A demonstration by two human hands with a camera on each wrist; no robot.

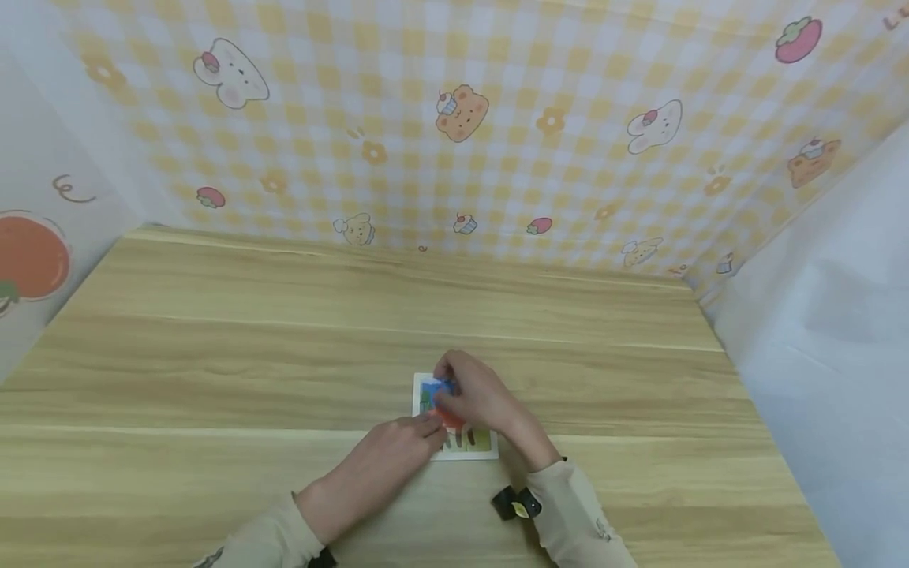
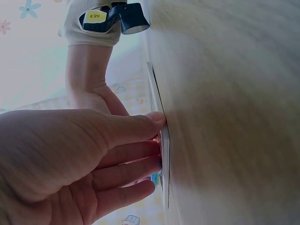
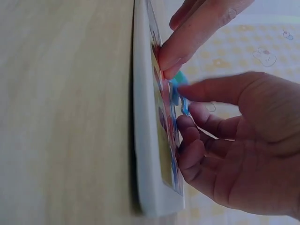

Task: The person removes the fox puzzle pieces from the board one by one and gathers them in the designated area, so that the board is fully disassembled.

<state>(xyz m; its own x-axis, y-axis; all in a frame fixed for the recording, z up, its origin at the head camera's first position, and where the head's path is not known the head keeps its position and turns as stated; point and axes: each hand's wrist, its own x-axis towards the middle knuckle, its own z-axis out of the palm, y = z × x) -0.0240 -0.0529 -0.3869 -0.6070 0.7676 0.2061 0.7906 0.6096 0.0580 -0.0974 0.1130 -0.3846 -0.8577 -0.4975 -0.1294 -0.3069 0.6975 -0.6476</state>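
Observation:
A small puzzle board (image 1: 477,456) with a white rim lies flat on the wooden table, showing a picture with blue, green, red and yellow parts. My right hand (image 1: 483,394) is over its upper part. In the right wrist view, the thumb and fingers pinch a blue puzzle piece (image 3: 184,101), tilted up from the board's surface. My left hand (image 1: 387,457) rests at the board's lower left, its fingertips (image 3: 172,63) pressing on the picture. From the left wrist view, the left thumb touches the board's edge. Both hands hide much of the picture.
The wooden table (image 1: 213,355) extends around the board on all sides. A yellow checked cloth (image 1: 398,181) with cartoon prints stands behind it, and white sheets (image 1: 817,315) hang at the sides. A dark wrist camera (image 1: 517,502) sits by the right sleeve.

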